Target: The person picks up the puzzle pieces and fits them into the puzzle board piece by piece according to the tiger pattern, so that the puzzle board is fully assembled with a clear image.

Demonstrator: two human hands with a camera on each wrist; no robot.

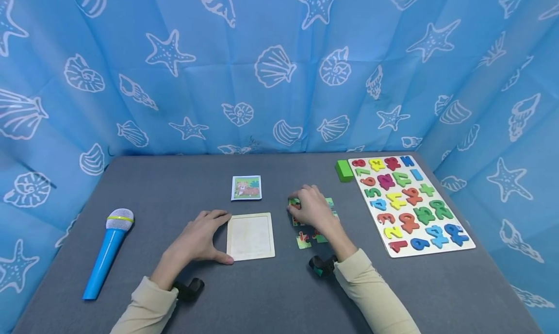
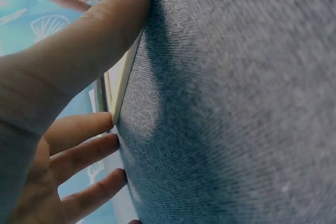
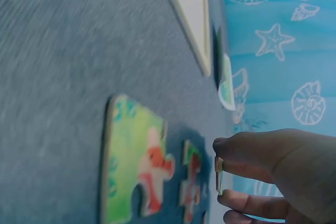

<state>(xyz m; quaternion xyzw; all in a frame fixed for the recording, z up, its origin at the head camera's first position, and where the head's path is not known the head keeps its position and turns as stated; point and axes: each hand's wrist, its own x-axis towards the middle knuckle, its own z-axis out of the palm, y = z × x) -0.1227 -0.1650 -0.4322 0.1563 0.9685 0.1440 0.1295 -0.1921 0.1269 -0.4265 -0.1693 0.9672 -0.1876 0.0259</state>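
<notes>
My left hand is at the left side of a square wooden puzzle tray. Its thumb lies by the near left corner, the index fingertip at the far left one, the other fingers spread and fairly straight. The tray's recess is bare. To its right, my right hand pinches a jigsaw piece, seen edge-on in the right wrist view, between thumb and fingers. Several colourful jigsaw pieces lie beneath and around that hand, partly hidden by it. One green piece with an orange-and-white figure appears close up.
Behind the tray lies a small picture card showing an animal. A blue toy microphone is at the left. A green block and a white board of coloured numbers and shapes are at the right. A blue seashell curtain surrounds the table.
</notes>
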